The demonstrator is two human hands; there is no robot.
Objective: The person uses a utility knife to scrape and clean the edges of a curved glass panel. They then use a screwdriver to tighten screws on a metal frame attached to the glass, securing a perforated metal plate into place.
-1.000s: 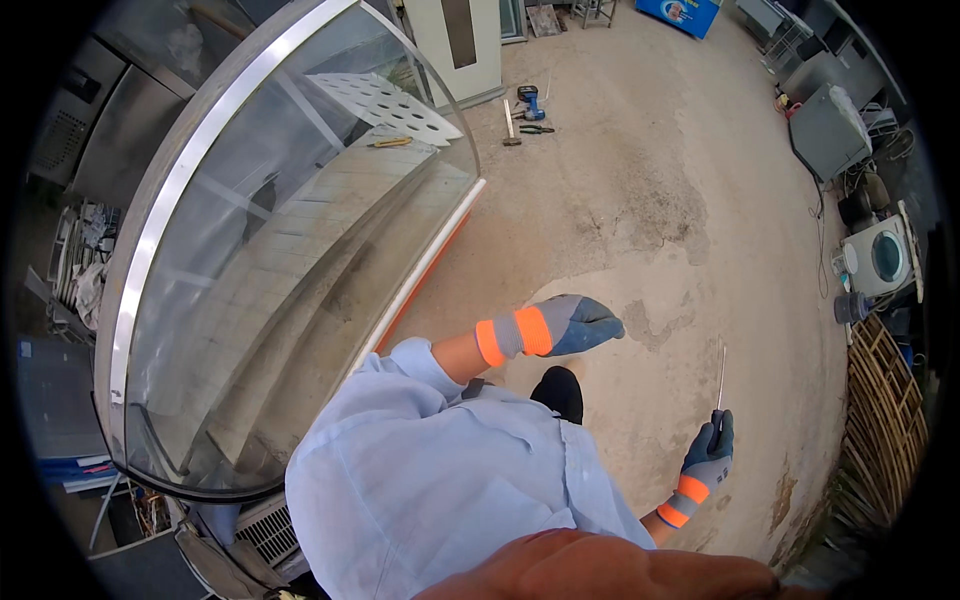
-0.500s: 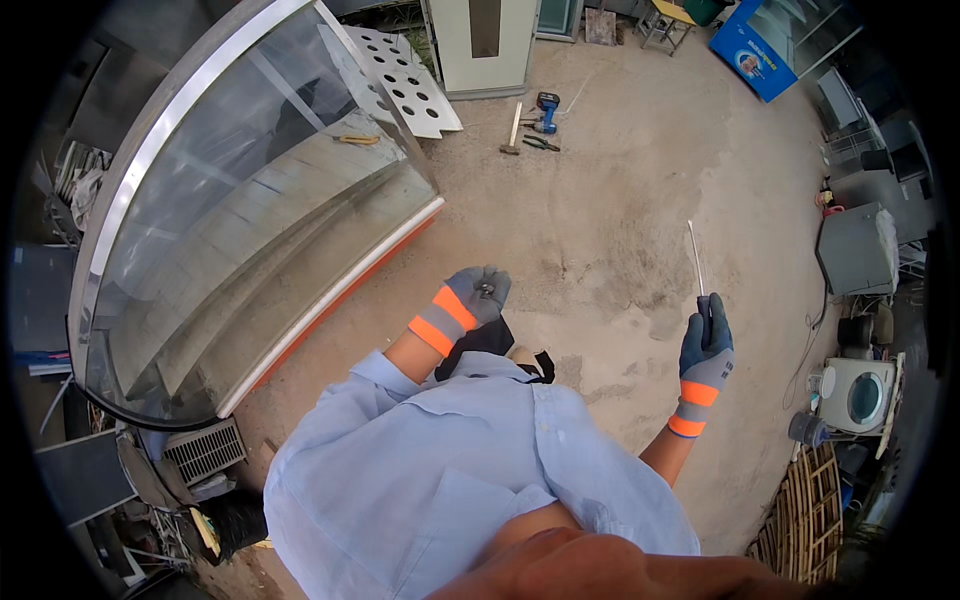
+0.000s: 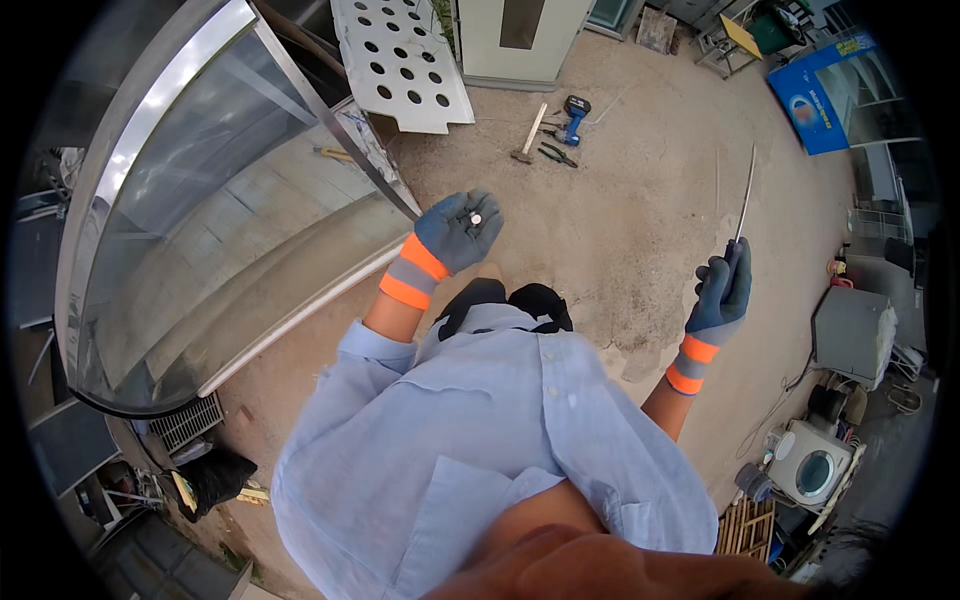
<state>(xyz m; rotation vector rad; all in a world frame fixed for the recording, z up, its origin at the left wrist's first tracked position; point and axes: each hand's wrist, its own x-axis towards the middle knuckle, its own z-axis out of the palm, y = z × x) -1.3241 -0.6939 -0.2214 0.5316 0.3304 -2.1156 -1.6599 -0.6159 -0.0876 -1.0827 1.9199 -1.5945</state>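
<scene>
My left hand (image 3: 459, 232), in a grey glove with an orange cuff, is turned palm up with its fingers loosely curled. In the palm rests a small shiny metal piece (image 3: 475, 219), too small to name. My right hand (image 3: 722, 287), gloved alike, is closed around the dark handle of a screwdriver (image 3: 746, 195), whose long thin shaft points up and away from me. Beside my left hand stands a large glass display case (image 3: 215, 215) with a curved metal frame. Pliers with yellow handles (image 3: 333, 154) lie inside it, seen through the glass.
On the concrete floor ahead lie a hammer (image 3: 529, 135), a blue cordless drill (image 3: 574, 120) and dark green pliers (image 3: 557, 155). A white panel with holes (image 3: 405, 70) leans near the case. To the right are a grey cabinet (image 3: 850, 335) and a washing machine (image 3: 805, 465).
My left hand has risen forward and its palm has turned up, showing the metal piece. The right hand has moved forward and right with the screwdriver. The view has shifted.
</scene>
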